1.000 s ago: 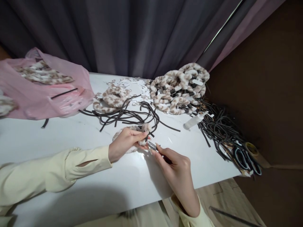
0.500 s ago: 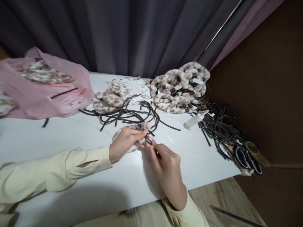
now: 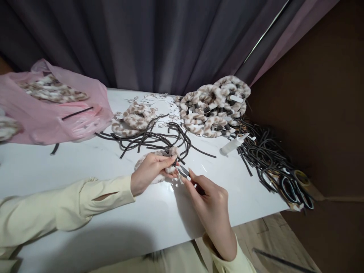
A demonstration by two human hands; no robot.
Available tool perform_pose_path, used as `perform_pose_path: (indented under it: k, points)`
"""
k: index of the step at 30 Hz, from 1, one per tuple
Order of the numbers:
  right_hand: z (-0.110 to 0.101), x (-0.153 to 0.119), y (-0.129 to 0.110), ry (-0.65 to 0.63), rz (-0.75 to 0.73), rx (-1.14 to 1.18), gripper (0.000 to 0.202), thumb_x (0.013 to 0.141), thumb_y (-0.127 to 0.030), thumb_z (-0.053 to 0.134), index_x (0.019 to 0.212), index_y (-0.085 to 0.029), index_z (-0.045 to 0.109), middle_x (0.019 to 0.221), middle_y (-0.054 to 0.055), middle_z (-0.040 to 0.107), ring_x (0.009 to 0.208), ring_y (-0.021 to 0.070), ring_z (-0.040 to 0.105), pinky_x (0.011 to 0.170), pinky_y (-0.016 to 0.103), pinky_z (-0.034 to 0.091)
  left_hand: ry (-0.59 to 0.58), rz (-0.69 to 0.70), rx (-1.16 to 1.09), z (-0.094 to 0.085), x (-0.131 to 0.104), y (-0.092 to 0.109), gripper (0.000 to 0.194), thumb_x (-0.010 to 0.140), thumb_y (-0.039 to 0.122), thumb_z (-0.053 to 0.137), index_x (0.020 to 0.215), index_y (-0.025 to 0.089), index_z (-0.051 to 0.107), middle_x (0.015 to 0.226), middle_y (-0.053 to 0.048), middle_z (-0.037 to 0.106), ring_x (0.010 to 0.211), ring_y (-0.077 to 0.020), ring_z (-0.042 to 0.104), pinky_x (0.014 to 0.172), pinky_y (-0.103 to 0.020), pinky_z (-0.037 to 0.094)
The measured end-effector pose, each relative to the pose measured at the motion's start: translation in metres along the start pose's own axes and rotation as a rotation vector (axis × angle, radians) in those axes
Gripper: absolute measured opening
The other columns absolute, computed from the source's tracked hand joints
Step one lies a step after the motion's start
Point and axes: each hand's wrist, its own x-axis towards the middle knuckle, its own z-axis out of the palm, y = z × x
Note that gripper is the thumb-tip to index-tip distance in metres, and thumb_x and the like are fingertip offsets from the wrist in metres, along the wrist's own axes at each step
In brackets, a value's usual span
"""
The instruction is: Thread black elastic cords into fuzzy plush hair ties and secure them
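Observation:
My left hand (image 3: 150, 170) is closed on a fluffy white-and-brown ring (image 3: 140, 161), pinching it where a dark cord section meets the fur. Just to the right, my right hand (image 3: 209, 195) pinches the end of a dark strip (image 3: 184, 171) between thumb and fingers; the strip stretches toward the left fingertips. A small white piece shows between the two hands. Several dark cords (image 3: 148, 137) lie tangled behind the hands. Beyond them rests another pair of fluffy rings (image 3: 139, 115).
A pink plastic bag (image 3: 96, 91) with fluffy pieces is at the left. Finished-looking fluffy rings (image 3: 214, 96) are heaped at the back right. Near them are a white bottle (image 3: 232, 145), piled dark cords (image 3: 267, 146), scissors handles (image 3: 288, 188) and small metal clasps (image 3: 146, 99) on the white table (image 3: 113, 223).
My right hand has moved right and slightly down, away from my left hand, and more of the dark strip shows between them. My left hand keeps its hold.

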Motion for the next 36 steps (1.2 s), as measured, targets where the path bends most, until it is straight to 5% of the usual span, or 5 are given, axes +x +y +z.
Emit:
perform_pose_path:
  k: [16,23,36]
  points:
    - [0.019,0.005,0.001,0.069,-0.049,-0.05,0.018,0.086,-0.022,0.05,0.074,-0.012,0.059,0.06,0.002,0.058,0.046,0.0078,0.046,0.046,0.019,0.037,0.018,-0.011,-0.011,0.002,0.0,0.002,0.033,0.074,0.04,0.065,0.07,0.008,0.071,0.07,-0.008,0.069,0.066,-0.0142,0.063,0.064,-0.022,0.052]
    - [0.001,0.003,0.002,-0.011,0.087,0.063,0.025,0.082,-0.026,0.055,0.061,-0.014,0.057,0.049,-0.003,0.048,0.044,0.0067,0.036,0.042,0.019,0.031,-0.023,-0.031,-0.023,0.0,0.001,0.003,0.032,0.076,0.043,0.062,0.076,0.011,0.07,0.074,-0.006,0.069,0.067,-0.0141,0.064,0.066,-0.023,0.053]
    - [0.006,0.007,0.008,-0.076,0.202,0.185,0.03,0.082,-0.03,0.056,0.07,-0.007,0.07,0.057,0.004,0.063,0.046,0.0069,0.04,0.044,0.018,0.035,-0.02,-0.03,-0.067,0.0,0.004,0.004,0.031,0.076,0.042,0.063,0.08,0.011,0.06,0.069,-0.004,0.065,0.063,-0.0137,0.064,0.068,-0.029,0.056]
